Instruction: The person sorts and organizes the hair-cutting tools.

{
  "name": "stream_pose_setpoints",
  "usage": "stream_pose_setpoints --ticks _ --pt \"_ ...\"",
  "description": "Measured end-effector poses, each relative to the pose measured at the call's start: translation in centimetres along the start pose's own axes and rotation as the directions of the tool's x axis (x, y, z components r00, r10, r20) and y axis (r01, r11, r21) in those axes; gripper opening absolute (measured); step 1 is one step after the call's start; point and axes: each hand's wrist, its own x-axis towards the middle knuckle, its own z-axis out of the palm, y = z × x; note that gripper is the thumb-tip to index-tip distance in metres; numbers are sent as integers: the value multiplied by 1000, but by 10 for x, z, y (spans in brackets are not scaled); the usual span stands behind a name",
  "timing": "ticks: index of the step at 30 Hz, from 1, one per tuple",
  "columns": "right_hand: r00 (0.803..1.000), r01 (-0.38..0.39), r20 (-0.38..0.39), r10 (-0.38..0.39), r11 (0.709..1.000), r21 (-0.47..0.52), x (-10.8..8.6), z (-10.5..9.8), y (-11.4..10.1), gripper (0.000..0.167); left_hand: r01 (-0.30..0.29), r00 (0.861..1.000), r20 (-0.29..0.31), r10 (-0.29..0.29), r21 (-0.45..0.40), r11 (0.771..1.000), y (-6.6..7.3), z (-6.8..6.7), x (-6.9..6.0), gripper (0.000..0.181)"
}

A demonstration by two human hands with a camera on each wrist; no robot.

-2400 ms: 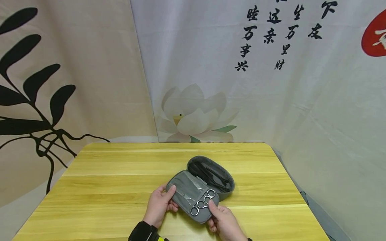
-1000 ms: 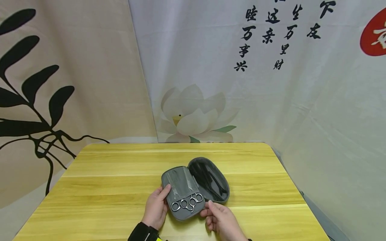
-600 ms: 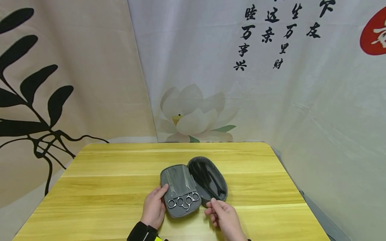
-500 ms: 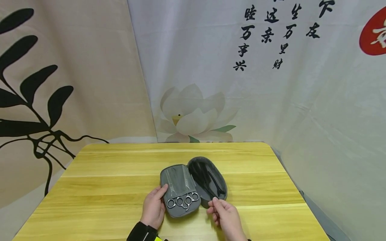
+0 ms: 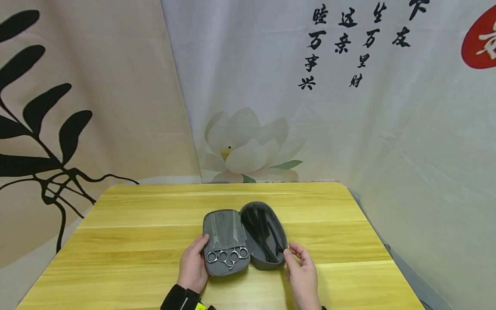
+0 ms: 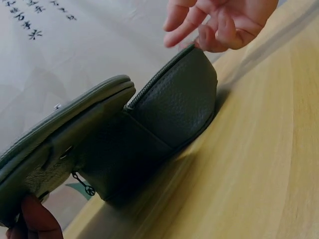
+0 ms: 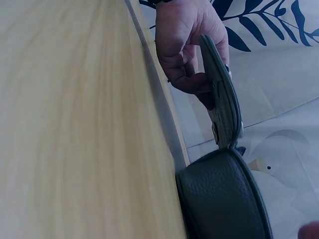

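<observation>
A grey zip case (image 5: pixel 226 271) lies spread open on the table in the head view. Its flat lid has a clear pocket, from which the ring handles of silver scissors (image 5: pixel 234 255) stick out. Black tools (image 5: pixel 263 234), their kind unclear, lie in the deep half. My left hand (image 5: pixel 193 263) grips the lid's left edge, thumb on top and fingers beneath; the right wrist view shows the lid raised off the table. With loosely bent fingers, my right hand (image 5: pixel 302 271) touches the right rim of the deep half. In the left wrist view, a zip pull (image 6: pixel 88 190) hangs by the hinge.
The wooden table (image 5: pixel 155 241) has its far edge close to a hanging cloth backdrop (image 5: pixel 255 64). Painted leaves, a lotus and dark writing cover the cloth.
The case has turned and shifted left, its lid held by my left hand throughout. My right hand has gone from the lid's lower corner to the right rim of the deep half.
</observation>
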Motion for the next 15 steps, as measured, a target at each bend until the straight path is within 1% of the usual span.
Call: stream_pose_setpoints --ticks 2,4,9,10,12,15 --pt "1000 2 17 -2 1000 -23 1 0 0 44 -13 1000 3 13 -6 1000 2 0 0 60" --pt "999 6 45 -4 999 -52 1 -1 0 47 -29 1000 8 29 -17 999 4 0 -1 56" --pt "992 63 114 -47 988 -138 3 -3 -2 46 -95 995 36 98 -79 992 9 -1 -4 34" --pt "990 80 130 -60 984 -159 3 -4 -2 46 -112 992 49 117 -87 990 10 -1 -5 31" --pt "982 112 172 -76 971 -209 4 -6 -1 46 -161 984 66 166 -74 984 12 1 -7 29" --pt "965 169 241 -100 943 -286 6 -8 1 43 -233 967 101 234 -24 972 12 3 -10 36"
